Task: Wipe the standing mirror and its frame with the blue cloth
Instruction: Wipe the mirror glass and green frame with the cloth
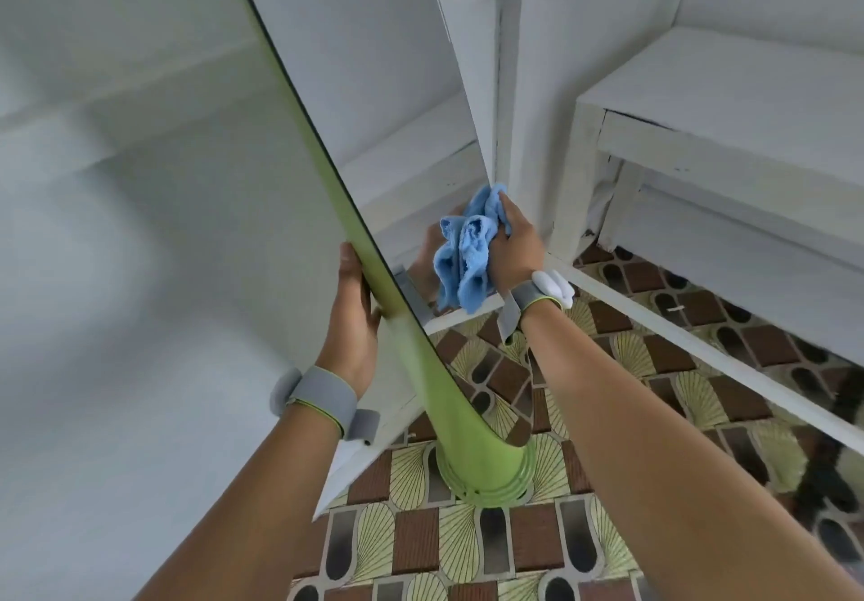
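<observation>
The standing mirror (364, 86) rises from a round green base (486, 474) on the floor, seen edge-on with its green frame (369, 254) running up to the top left. My left hand (353, 315) grips the frame's edge from behind, fingers hidden by it. My right hand (514, 245) holds the bunched blue cloth (467, 245) against the lower right part of the mirror glass. The cloth and hand are reflected in the glass.
A white bench or low table (701, 142) stands at the right, close to the mirror. A white wall (117, 180) fills the left side. The floor (491, 549) has brown and green patterned tiles. A white rail (701, 343) crosses the floor at the right.
</observation>
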### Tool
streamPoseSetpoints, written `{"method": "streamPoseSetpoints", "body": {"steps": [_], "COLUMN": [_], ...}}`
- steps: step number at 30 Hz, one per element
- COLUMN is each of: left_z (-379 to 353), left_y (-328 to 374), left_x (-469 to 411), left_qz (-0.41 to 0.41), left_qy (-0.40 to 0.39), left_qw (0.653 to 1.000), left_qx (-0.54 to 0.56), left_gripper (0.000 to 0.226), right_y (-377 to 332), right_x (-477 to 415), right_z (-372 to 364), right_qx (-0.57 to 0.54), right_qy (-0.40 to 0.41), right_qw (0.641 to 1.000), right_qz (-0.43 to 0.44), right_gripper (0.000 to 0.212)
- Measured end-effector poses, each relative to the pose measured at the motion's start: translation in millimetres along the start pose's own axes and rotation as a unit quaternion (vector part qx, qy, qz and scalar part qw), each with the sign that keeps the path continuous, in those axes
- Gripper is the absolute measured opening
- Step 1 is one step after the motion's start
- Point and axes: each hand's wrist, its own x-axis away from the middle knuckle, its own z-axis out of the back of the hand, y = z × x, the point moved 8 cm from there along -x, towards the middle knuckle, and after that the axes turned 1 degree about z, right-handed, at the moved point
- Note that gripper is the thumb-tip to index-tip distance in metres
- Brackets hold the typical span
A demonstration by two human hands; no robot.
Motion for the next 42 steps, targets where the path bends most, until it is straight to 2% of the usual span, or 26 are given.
{"method": "streamPoseSetpoints", "body": {"steps": [5, 11, 14, 17, 21, 24, 27, 29, 32, 34, 37, 39, 42], "left_z": [13, 24, 26, 32, 35, 38, 42, 44, 44, 43, 43, 42, 43], "left_y": [-89, -179, -228, -262, -272, -276, -281, -282, -283, -280, -275, -274, -273], "left_x": [4, 10, 8, 3, -6, -10, -13, -13, -12, -10, -7, -6, -6], "left_qz": [0.021, 0.009, -0.007, -0.045, -0.091, -0.127, -0.131, -0.124, -0.107, -0.095, -0.086, -0.080, -0.080], "left_qy": [-0.012, -0.052, -0.075, -0.071, -0.053, -0.046, -0.041, -0.035, -0.033, -0.042, -0.061, -0.067, -0.074], "left_qw": [0.999, 0.990, 0.985, 0.982, 0.983, 0.979, 0.978, 0.978, 0.980, 0.982, 0.983, 0.983, 0.983], "left_qx": [-0.044, -0.129, -0.158, -0.170, -0.151, -0.153, -0.159, -0.162, -0.165, -0.160, -0.153, -0.151, -0.146], "left_gripper": [0.085, 0.110, 0.105, 0.088, 0.086, 0.087, 0.094, 0.100, 0.102, 0.101, 0.100, 0.096, 0.088], "right_y": [112, 234, 311, 368, 419, 457, 486, 490, 479, 446, 376, 327, 250], "right_x": [17, 30, 47, 70, 91, 106, 130, 149, 171, 184, 199, 201, 196], "right_z": [-18, -43, -58, -74, -85, -96, -105, -109, -119, -117, -101, -92, -78], "right_qx": [0.019, 0.039, 0.055, 0.063, 0.020, -0.037, -0.081, -0.097, -0.176, -0.220, -0.266, -0.283, -0.288], "right_qy": [-0.009, -0.025, -0.043, -0.059, -0.028, -0.035, -0.026, 0.002, 0.046, 0.086, 0.142, 0.151, 0.153], "right_qw": [0.998, 0.992, 0.985, 0.979, 0.976, 0.973, 0.962, 0.957, 0.942, 0.933, 0.929, 0.933, 0.945], "right_qz": [-0.055, -0.119, -0.160, -0.185, -0.214, -0.223, -0.260, -0.272, -0.283, -0.273, -0.216, -0.165, -0.030], "right_gripper": [0.049, 0.052, 0.055, 0.055, 0.050, 0.045, 0.032, 0.023, 0.036, 0.037, 0.032, 0.031, 0.031]}}
